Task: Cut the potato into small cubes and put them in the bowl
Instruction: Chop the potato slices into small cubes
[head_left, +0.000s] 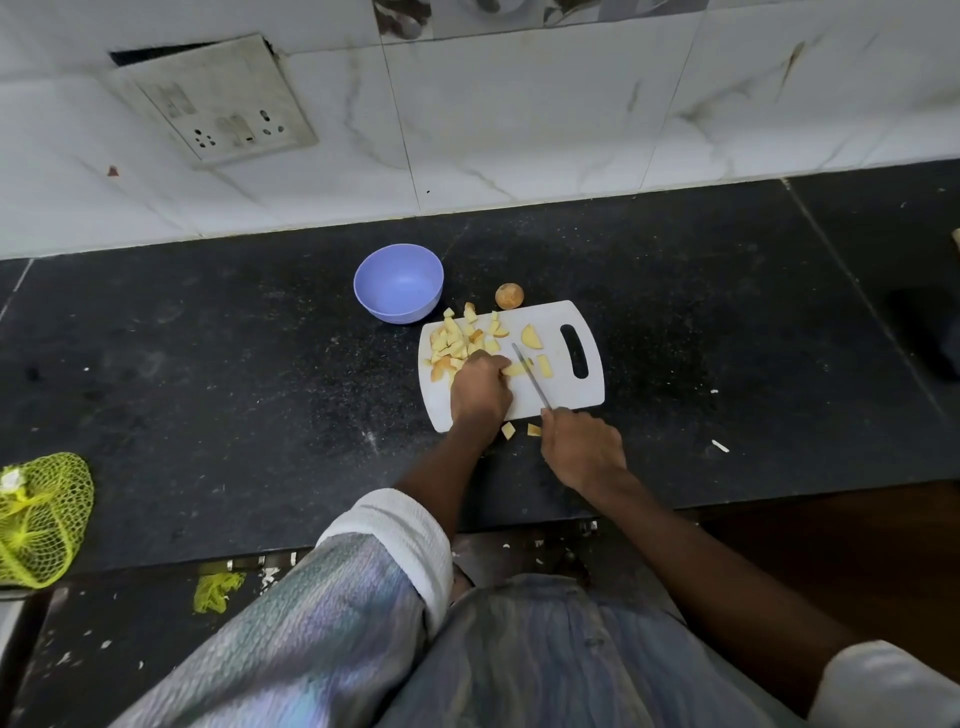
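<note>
A white cutting board (571, 395) lies on the black counter. A heap of yellow potato cubes (457, 338) covers its far left part. My left hand (480, 387) pinches a potato strip (517, 369) at the board's middle. My right hand (582, 449) grips the handle of a knife (530, 376), whose blade lies across that strip. A wedge (531, 336) and a short piece (544, 365) lie to the right of the blade. Two cubes (508, 430) sit on the counter just off the board's near edge. The purple bowl (399, 283) stands behind the board's left corner, with nothing in it.
A whole small potato (509, 296) rests on the counter behind the board. A yellow mesh bag (39, 519) lies at the counter's left front edge. A tiled wall with a switch plate (218, 101) runs along the back. The counter's front edge is near my body.
</note>
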